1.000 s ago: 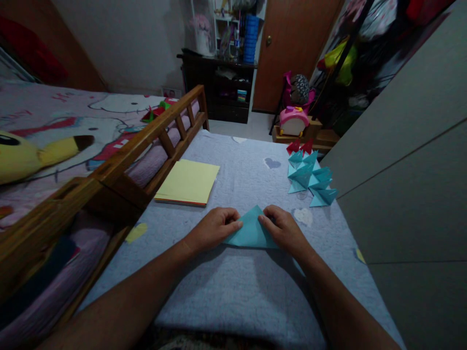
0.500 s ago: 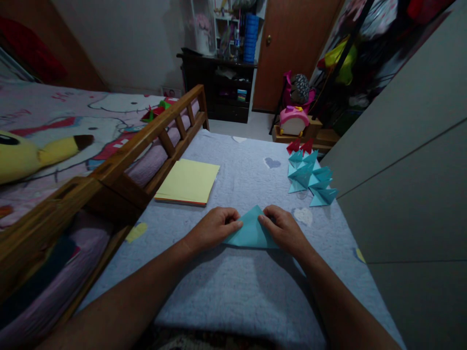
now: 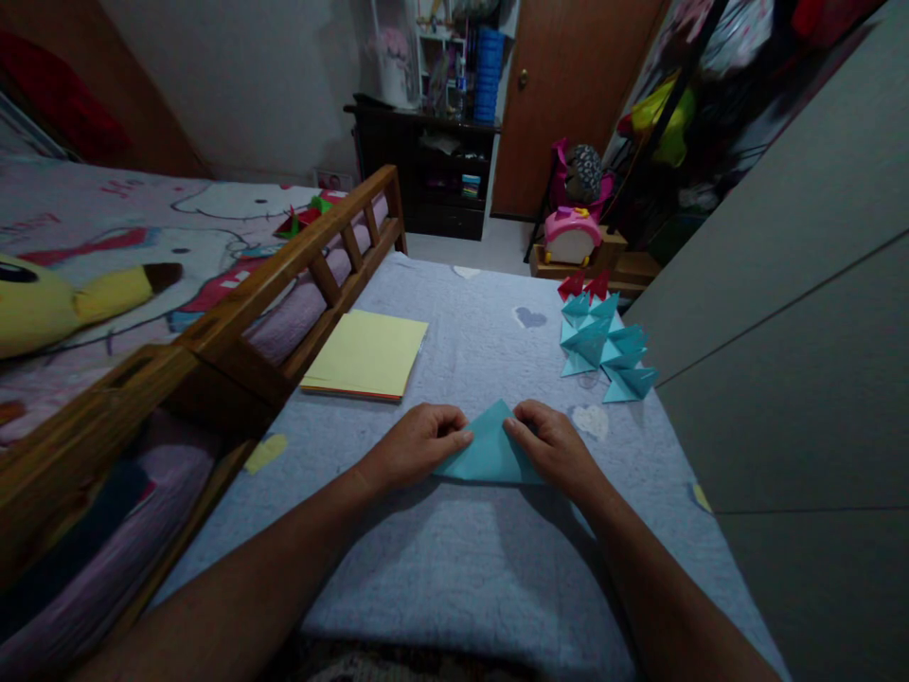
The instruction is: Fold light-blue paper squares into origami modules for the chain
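Turquoise paper [image 3: 490,455], folded to a peak at its far side, lies at the near centre of the scene, and from my remote seat I see both hands on it. On its left slope, I have the left hand [image 3: 426,439] with thumb and curled fingers clamped on the paper. On the right slope, the right hand [image 3: 558,443] pinches it likewise, thumb on top; I cannot make out the fingertips underneath. Below them I see a pale blue sheet [image 3: 454,559] printed with hearts.

Farther off to the left, I find a stack of paper [image 3: 369,352], yellow on top with orange at its near edge, just beside a wooden rail [image 3: 365,223]. To the far right, pointed turquoise pieces [image 3: 586,343] stand clustered, well apart from the hands, with red pieces [image 3: 572,287] just behind them. Beyond the sheet's far edge I make out a pink toy case [image 3: 572,227].
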The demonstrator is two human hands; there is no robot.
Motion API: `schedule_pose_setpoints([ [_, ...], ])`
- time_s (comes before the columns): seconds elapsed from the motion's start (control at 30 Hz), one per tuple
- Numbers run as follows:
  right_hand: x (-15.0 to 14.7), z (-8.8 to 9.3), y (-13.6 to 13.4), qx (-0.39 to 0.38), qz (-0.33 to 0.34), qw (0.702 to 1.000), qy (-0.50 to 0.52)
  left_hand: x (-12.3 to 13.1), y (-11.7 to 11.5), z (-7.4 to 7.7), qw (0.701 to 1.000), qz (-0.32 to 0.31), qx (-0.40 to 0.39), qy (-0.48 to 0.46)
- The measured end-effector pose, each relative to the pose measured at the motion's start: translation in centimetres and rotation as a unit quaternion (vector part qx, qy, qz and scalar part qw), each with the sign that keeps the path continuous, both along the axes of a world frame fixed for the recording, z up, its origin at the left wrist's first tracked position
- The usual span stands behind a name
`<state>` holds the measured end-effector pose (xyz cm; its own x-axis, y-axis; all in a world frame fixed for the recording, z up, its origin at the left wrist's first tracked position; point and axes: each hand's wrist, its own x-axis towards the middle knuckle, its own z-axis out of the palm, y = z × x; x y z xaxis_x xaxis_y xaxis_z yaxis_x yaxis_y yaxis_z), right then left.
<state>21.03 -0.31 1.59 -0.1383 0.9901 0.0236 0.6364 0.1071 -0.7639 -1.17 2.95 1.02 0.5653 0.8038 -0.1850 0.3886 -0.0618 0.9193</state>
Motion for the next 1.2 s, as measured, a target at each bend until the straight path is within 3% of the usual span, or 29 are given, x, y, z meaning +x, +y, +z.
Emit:
schedule_pose_setpoints([
  [0.37,-0.1,0.2,0.0,-0.002,0.002,1.0,-0.02,0.1,-0.2,0.1,1.0,0.003,0.024,0.019],
  [0.53,-0.5,-0.2,0.1,0.009,-0.008,0.992,-0.123,0.4,-0.4,0.7,0.992,0.004,0.09,0.087],
  [0.8,-1.8,-0.1,0.3,-0.011,-0.008,0.951,-0.31,0.9,-0.5,0.5,0.958,-0.005,0.163,0.238],
  [1.2,-1.9,0.1,1.1,-0.056,0.002,0.937,-0.346,1.2,-0.9,0.3,0.937,-0.005,0.183,0.299],
])
